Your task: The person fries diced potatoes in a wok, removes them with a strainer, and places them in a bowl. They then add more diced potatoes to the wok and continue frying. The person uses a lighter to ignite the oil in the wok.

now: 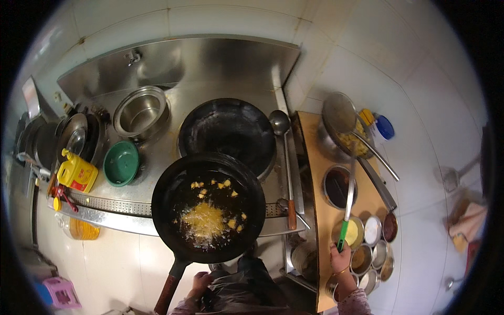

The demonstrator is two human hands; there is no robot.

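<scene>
My right hand grips the green handle of a long metal utensil, whose far end lies over a pot of yellow food pieces. Below the dark wok, my left hand is loosely curled; whether it touches anything cannot be told. A black wok with a long brown handle stands at the stove's front edge, overlapping a larger black wok. In it, dark oil, a yellow foaming mass and small yellow pieces are visible. A round mesh strainer rests over the pot.
A ladle lies along the stove's right side. On the wooden board stand a pot of dark liquid and several seasoning tins. At left are a steel pot, a green bowl, a yellow jug and stacked pans.
</scene>
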